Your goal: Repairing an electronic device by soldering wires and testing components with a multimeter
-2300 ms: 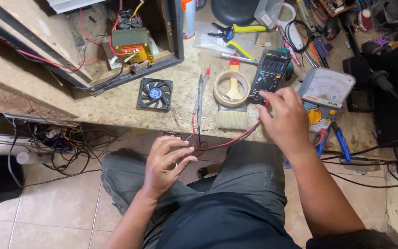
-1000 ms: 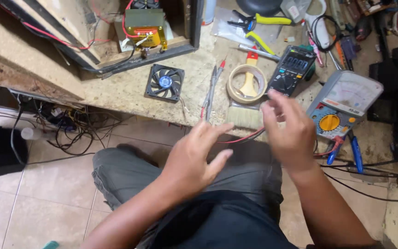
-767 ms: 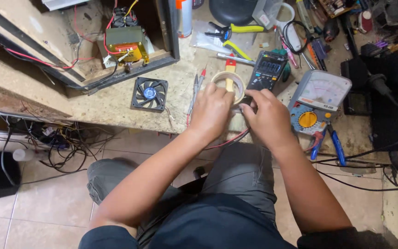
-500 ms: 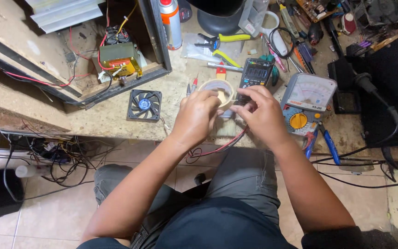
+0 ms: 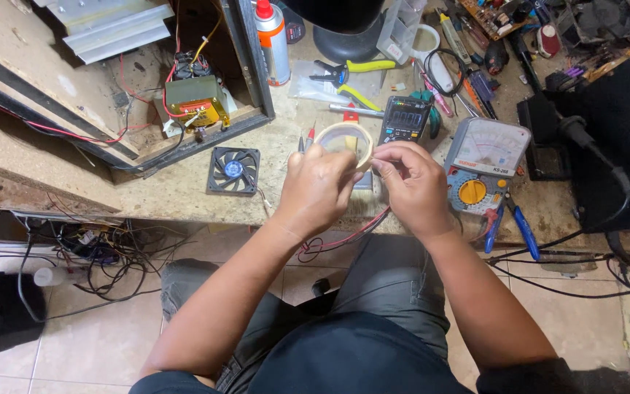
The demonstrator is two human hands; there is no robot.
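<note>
Both hands meet over the bench edge at the tape roll (image 5: 344, 138), which is lifted just in front of the digital meter (image 5: 405, 119). Left hand (image 5: 320, 186) curls around the roll's near-left side, fingers closed on its rim. Right hand (image 5: 411, 184) pinches at the roll's right edge with thumb and forefinger; what sits in the pinch cannot be made out. Left of the roll lies a small fan (image 5: 233, 169); right of it an analog meter (image 5: 484, 164).

floor (image 5: 74, 350): beige tiles | desk (image 5: 147, 197): worn chipboard, cluttered | under desk: tangled black cables (image 5: 89, 255) | light: even, bright
</note>
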